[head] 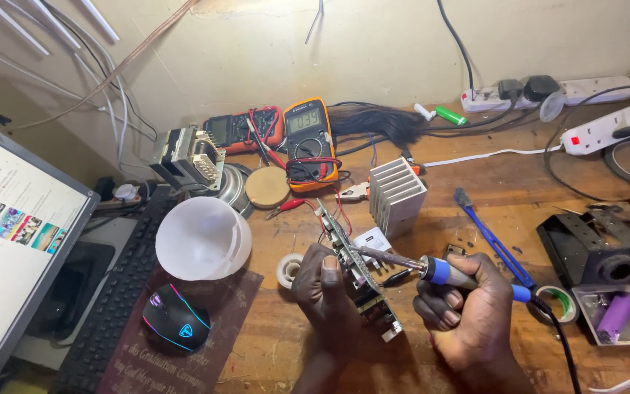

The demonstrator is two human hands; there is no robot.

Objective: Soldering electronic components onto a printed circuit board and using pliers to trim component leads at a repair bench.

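My left hand (324, 292) grips a narrow green circuit board (345, 255), held on edge and slanting away from me over the wooden bench. My right hand (464, 310) is closed around a blue-handled soldering iron (442, 272), its metal tip resting against the board near the middle. The iron's black cord (563, 335) trails off to the lower right. A red clip lead (292, 205) and thin wires run from the board's far end toward an orange multimeter (309, 142).
A finned aluminium heatsink (397, 195), white adapter (373, 239), solder reel (288, 268) and blue brush (490, 237) surround my hands. A white bulb dome (202, 237), black mouse (175, 319), keyboard (122, 284) and monitor (9, 241) lie left. Power strips (607, 125), black metal box (592, 248).
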